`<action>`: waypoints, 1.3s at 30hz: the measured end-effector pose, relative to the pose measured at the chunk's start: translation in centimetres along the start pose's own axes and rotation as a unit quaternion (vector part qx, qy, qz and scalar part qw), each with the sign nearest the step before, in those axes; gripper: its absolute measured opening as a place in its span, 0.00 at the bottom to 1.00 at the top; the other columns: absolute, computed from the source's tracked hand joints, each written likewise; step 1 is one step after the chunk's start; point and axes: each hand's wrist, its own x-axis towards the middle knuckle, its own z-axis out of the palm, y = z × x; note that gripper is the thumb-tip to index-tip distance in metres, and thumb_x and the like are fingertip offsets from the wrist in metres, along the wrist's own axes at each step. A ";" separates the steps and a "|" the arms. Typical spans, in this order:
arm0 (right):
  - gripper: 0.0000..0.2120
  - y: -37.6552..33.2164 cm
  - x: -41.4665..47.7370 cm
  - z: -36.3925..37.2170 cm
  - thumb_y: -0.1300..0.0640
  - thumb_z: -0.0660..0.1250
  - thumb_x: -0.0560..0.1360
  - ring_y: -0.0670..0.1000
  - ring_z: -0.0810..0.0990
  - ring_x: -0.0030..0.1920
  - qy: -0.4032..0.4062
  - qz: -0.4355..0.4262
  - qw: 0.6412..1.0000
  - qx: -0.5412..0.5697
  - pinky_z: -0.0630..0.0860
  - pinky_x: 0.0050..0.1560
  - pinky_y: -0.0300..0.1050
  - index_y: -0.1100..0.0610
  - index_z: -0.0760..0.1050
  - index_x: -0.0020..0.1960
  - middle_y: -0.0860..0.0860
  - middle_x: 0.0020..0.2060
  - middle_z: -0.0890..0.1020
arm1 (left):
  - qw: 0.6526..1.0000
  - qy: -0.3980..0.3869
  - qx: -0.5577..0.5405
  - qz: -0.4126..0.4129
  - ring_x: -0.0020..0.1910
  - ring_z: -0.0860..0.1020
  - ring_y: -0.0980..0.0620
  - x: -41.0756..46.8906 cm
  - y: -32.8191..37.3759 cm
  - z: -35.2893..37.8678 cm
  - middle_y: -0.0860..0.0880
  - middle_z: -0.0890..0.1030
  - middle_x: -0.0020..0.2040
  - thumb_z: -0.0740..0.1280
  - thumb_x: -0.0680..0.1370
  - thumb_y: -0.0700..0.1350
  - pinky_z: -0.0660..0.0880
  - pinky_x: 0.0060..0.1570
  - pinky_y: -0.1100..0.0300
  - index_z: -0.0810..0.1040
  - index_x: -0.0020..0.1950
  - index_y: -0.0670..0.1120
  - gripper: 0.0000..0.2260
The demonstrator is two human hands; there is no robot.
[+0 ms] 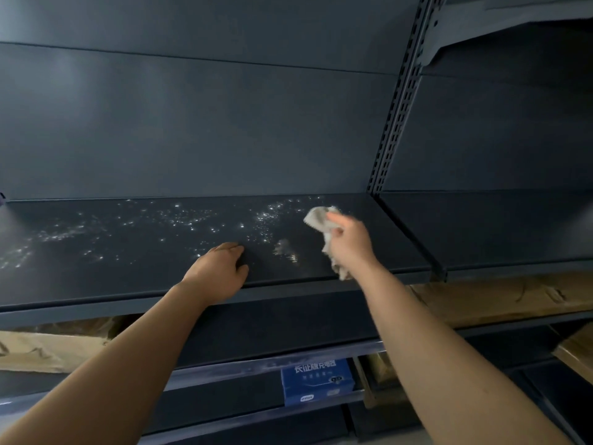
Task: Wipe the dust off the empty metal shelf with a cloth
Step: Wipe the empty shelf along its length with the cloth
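The empty dark metal shelf (128, 252) runs across the middle of the view, speckled with pale dust and glints over its left and centre. My right hand (348, 242) is closed on a crumpled off-white cloth (317, 218), held over the right end of the shelf; the cloth's tail hangs past the front edge. Whether the cloth touches the surface I cannot tell. My left hand (218, 273) rests on the shelf near its front edge, fingers curled down, holding nothing.
A slotted upright post (396, 117) divides this bay from the neighbouring shelf (497, 229) on the right. Another shelf (513, 20) juts out top right. Below are brown paper-wrapped packages (48, 348) and a blue box (316, 382).
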 end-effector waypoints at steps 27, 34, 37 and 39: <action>0.21 1.2 10.7 6.4 0.65 0.55 0.76 0.57 0.80 0.50 -0.104 -0.130 0.986 -0.007 0.79 0.52 0.47 0.55 0.74 0.66 0.55 0.65 0.73 | 0.990 0.084 0.014 -0.109 0.66 0.72 0.47 8.6 -1.4 -0.2 0.50 0.71 0.70 0.57 0.80 0.47 0.70 0.62 0.54 0.72 0.69 0.47 0.18; 0.18 7.6 19.3 -0.4 0.57 0.62 0.68 0.57 0.79 0.24 0.018 0.236 0.969 -0.064 0.76 0.23 0.52 0.52 0.72 0.58 0.57 0.50 0.82 | 0.990 0.097 0.020 -0.103 0.68 0.71 0.49 10.0 -1.7 -0.1 0.52 0.70 0.71 0.56 0.80 0.48 0.69 0.64 0.55 0.72 0.68 0.49 0.18; 0.22 5.6 19.9 2.0 0.67 0.66 0.68 0.60 0.83 0.40 -0.015 0.163 0.961 -0.223 0.81 0.31 0.52 0.63 0.71 0.61 0.59 0.46 0.82 | 0.989 0.109 0.016 -0.103 0.68 0.71 0.50 10.4 -1.6 0.0 0.53 0.70 0.71 0.57 0.80 0.48 0.69 0.63 0.56 0.73 0.68 0.50 0.17; 0.18 4.7 19.3 4.3 0.67 0.68 0.65 0.59 0.79 0.55 -0.028 0.032 0.949 -0.314 0.81 0.43 0.51 0.63 0.75 0.55 0.58 0.52 0.79 | 0.987 0.121 0.010 -0.107 0.68 0.71 0.50 10.5 -1.7 0.1 0.54 0.71 0.71 0.57 0.80 0.47 0.69 0.63 0.56 0.73 0.68 0.50 0.17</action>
